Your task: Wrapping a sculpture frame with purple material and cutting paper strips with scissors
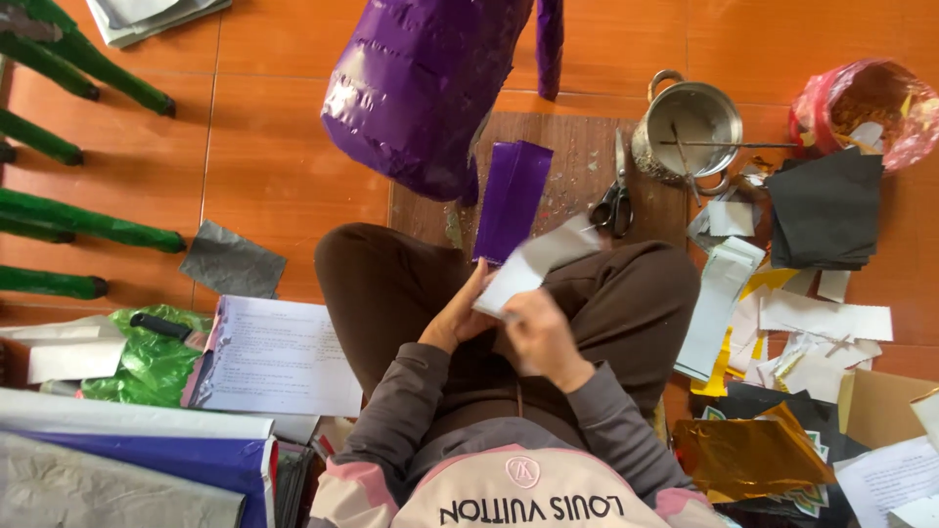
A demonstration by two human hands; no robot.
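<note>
The person wears brown trousers [391, 284] and a grey-brown jacket [411, 420] with long sleeves. At six o'clock, a cream panel [528, 489] edged in pink carries dark lettering and a round emblem.

A white paper strip [533, 262] is held up over the lap, tilted, with its lower end pinched and its far end free.

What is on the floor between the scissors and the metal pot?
Nothing. In the head view, the scissors lie beside the metal pot on the wooden board, with only bare board between them.
</note>
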